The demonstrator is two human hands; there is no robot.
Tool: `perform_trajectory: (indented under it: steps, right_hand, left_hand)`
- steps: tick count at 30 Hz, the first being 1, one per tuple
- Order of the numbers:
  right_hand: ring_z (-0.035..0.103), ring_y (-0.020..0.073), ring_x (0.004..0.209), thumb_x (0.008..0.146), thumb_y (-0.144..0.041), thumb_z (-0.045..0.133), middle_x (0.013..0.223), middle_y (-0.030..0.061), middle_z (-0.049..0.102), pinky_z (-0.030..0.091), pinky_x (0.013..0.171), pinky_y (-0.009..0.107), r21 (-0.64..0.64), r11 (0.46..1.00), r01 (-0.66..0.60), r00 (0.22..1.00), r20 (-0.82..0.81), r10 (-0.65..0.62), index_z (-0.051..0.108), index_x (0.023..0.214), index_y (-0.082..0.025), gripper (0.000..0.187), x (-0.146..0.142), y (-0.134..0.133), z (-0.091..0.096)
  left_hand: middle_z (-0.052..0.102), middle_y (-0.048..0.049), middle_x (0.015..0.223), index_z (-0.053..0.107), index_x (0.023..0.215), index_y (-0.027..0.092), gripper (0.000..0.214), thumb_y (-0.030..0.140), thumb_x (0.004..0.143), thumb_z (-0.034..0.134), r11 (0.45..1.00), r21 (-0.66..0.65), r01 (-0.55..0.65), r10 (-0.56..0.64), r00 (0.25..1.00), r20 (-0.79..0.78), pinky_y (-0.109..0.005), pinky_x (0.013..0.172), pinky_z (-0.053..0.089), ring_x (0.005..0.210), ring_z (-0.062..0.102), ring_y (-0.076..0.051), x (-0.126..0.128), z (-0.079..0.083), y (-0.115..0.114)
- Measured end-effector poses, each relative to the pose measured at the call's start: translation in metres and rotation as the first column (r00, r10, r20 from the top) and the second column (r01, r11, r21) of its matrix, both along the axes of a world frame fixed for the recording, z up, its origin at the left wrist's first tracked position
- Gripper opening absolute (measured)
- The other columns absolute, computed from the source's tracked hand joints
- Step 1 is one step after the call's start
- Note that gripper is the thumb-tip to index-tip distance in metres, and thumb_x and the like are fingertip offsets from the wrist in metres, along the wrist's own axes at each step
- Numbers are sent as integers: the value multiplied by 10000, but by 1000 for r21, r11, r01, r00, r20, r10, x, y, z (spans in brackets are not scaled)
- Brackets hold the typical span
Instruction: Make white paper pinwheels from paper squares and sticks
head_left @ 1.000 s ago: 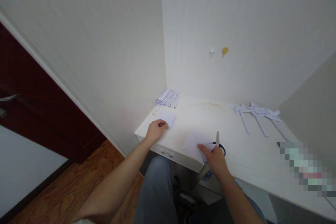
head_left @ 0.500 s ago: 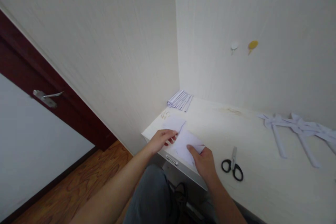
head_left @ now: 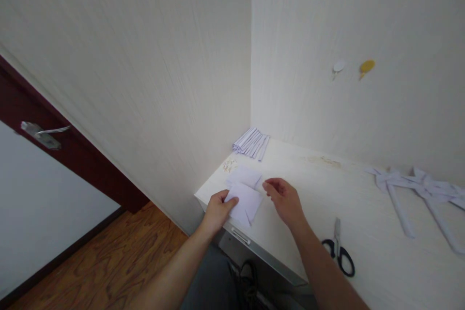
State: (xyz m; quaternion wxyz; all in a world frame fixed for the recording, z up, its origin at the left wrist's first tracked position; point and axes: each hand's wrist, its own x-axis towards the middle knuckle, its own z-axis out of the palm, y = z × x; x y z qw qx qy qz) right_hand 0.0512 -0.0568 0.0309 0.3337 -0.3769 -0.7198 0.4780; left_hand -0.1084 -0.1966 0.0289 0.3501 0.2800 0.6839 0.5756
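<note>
My left hand (head_left: 217, 210) grips a square of white paper (head_left: 247, 199) at its left side, thumb on top and fingers underneath. A slit runs inward from the lower edge of this sheet. My right hand (head_left: 285, 199) is just off the sheet's right side, fingers loosely curled, with no object visible in it. Behind the held sheet lies another stack of white paper (head_left: 244, 176), partly covered by it. Black-handled scissors (head_left: 337, 244) lie on the white desk (head_left: 286, 247), beside my right forearm.
Several rolled paper sticks (head_left: 252, 144) lie in the desk corner, with small pale bits (head_left: 229, 165) near them. At the right are folded paper shapes (head_left: 423, 185) and paper sticks (head_left: 401, 210). A drawer handle (head_left: 240, 237) is on the desk's front. Wall hooks hang above.
My left hand has moved onto the paper's left side and taken hold of it. My right hand has let go and moved away to the right. The sheet has turned, and the camera view has shifted.
</note>
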Motion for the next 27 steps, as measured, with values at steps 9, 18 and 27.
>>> perform_trajectory:
  steps: [9, 18, 27]
  right_hand:
    - [689, 259, 1129, 1024, -346, 670, 1348, 108, 668, 596, 954, 479, 241, 928, -285, 862, 488, 138, 663, 1301, -198, 314, -137, 55, 14]
    - [688, 257, 1129, 1029, -350, 661, 1358, 107, 663, 597, 954, 471, 259, 840, -478, 685, 708, 171, 664, 1304, -208, 310, -169, 78, 5]
    - [691, 264, 1127, 1021, -350, 674, 1350, 108, 665, 601, 944, 477, 200, 826, -528, 639, 734, 231, 653, 1318, -195, 336, -179, 78, 6]
  left_hand:
    - [637, 13, 605, 715, 724, 167, 298, 422, 589, 792, 999, -19, -43, 44, 996, 72, -254, 537, 364, 540, 516, -148, -34, -5, -12]
    - [672, -4, 626, 721, 726, 161, 322, 434, 589, 822, 999, -29, -44, 47, 989, 137, -267, 553, 393, 552, 550, -159, -50, -13, -12]
    - [669, 7, 612, 733, 729, 152, 333, 426, 574, 841, 999, 8, -53, 51, 987, 155, -252, 541, 380, 536, 542, -145, -57, -16, -12]
